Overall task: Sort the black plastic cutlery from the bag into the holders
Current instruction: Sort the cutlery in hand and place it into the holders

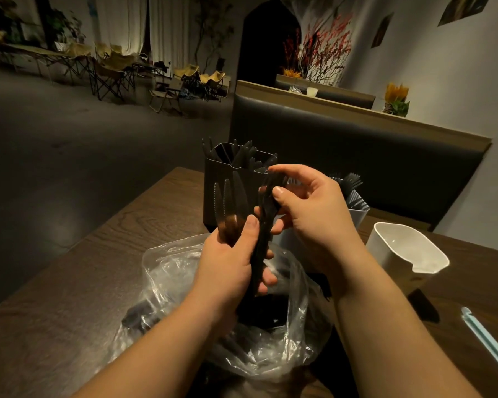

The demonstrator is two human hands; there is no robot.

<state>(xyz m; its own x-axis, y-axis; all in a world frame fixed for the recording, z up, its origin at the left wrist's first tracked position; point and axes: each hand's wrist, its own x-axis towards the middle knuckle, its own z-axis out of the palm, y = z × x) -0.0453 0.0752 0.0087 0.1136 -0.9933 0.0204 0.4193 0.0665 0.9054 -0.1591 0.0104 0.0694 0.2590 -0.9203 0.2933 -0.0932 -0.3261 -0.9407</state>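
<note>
Three black knives [230, 202] are gripped by their handles in the left hand [227, 262] above the bag [167, 271]; forks [266, 208] are pinched by the right hand [314, 214]. Light, stiff, slippery plastic is judged best held mid-handle.

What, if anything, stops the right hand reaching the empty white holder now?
Probably nothing, so likely yes. The white holder stands open-topped to the right of the right hand, with nothing between them. The only catch is that its fingers pinch a fork that the left hand also grips.
</note>
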